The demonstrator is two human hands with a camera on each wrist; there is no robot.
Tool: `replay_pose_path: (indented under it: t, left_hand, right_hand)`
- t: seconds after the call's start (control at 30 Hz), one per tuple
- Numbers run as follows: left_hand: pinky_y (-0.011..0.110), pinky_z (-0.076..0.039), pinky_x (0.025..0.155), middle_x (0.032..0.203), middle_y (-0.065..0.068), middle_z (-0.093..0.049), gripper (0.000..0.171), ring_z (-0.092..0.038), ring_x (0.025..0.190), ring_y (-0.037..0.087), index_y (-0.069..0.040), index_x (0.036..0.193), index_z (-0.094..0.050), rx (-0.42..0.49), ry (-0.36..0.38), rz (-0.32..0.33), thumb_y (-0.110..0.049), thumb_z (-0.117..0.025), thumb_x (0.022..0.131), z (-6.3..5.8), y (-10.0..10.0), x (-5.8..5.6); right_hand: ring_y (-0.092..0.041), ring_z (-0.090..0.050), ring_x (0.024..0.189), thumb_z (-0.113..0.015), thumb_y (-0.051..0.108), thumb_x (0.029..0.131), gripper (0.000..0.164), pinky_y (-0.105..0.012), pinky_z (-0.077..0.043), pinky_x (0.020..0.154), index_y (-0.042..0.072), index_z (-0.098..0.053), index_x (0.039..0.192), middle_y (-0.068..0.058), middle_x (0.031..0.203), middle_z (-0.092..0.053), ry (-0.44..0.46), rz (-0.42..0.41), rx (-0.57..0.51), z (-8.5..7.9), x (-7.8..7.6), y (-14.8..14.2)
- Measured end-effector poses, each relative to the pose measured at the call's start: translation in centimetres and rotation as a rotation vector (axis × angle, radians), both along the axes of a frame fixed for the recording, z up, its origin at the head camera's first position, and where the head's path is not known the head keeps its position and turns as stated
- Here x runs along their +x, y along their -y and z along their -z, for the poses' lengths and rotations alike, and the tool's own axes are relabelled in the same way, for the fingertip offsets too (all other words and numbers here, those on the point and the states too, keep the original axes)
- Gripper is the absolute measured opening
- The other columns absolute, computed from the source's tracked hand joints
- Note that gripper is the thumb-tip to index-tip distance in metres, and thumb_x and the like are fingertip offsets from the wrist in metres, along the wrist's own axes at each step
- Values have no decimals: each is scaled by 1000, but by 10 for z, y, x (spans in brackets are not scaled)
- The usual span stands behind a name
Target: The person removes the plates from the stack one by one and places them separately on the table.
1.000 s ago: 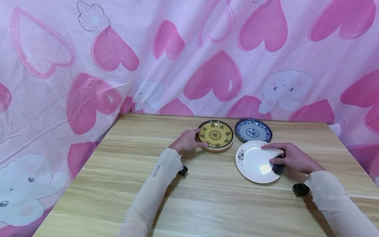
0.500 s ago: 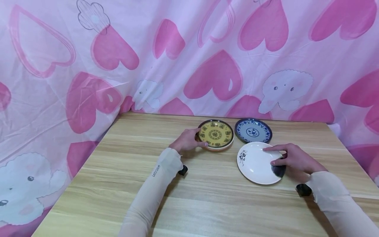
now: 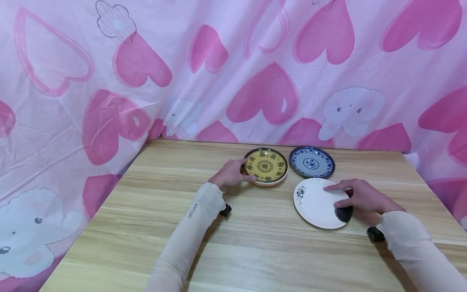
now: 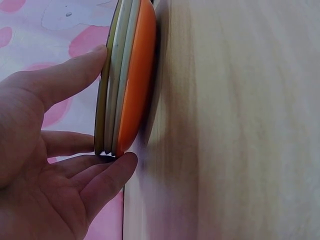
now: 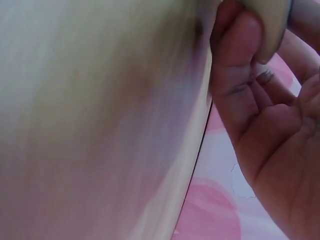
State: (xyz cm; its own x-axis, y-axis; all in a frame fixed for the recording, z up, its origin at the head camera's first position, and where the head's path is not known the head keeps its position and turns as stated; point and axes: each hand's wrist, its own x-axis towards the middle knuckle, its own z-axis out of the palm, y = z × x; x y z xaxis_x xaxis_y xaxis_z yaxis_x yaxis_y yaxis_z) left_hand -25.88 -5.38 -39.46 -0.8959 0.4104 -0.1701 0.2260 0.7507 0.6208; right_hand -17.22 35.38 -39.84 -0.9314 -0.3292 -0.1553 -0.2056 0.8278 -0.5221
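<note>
My left hand (image 3: 230, 173) holds the left rim of a plate stack, thumb on top. A yellow plate (image 3: 265, 165) with dark patterns tops it; pale plates (image 4: 116, 85) and an orange plate (image 4: 138, 75) lie below, in the left wrist view. My right hand (image 3: 365, 197) pinches the right rim of a white plate (image 3: 315, 207) with a dark floral sprig and a black patch. In the right wrist view, curled fingers (image 5: 240, 45) reach under the plate's edge (image 5: 272, 30). Behind the white plate lies a blue-and-white plate (image 3: 311, 163), dark-rimmed, right of the stack.
The wooden table (image 3: 233, 251) extends toward me and to both sides. A pink heart-print cloth (image 3: 262, 93) hangs along its back and left edges. Black wrist devices (image 3: 226, 210) sit under both cuffs.
My right hand and the white plate have shifted slightly right and toward me, showing more of the blue-and-white plate's front rim. My left hand and the stack stay in place.
</note>
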Motion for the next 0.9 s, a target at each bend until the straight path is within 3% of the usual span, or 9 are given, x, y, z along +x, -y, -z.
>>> replay_pose_path:
  t: [0.1,0.4,0.67,0.9]
  left_hand:
    - [39,-41,117,149,14,-53,91,-53,133,23,-10,157,-31,2,7,-3,-45,-76,87,0,0,0]
    - [39,-44,115,145,14,-57,89,-55,128,23,-10,157,-33,10,-2,7,-44,-77,86,0,0,1]
    - [38,-46,111,143,13,-58,88,-56,122,22,-12,156,-35,23,5,-5,-43,-78,86,0,0,2]
    - [39,-43,116,145,13,-57,89,-54,129,23,-11,157,-34,4,-13,5,-44,-77,86,-1,0,1]
  right_hand:
    - [-24,-56,105,-85,38,76,57,-27,-50,86,23,-70,129,-15,125,-69,36,11,1,3,0,0]
    - [-27,-53,106,-86,36,76,59,-38,-49,90,23,-68,131,-19,129,-64,92,48,27,-1,-2,3]
    - [-22,-49,95,-87,32,75,61,-23,-42,71,20,-67,132,-10,112,-68,92,22,54,-6,-3,7]
    - [-19,-49,91,-88,29,74,59,-19,-39,65,19,-70,129,-15,120,-70,64,9,73,-5,-6,8]
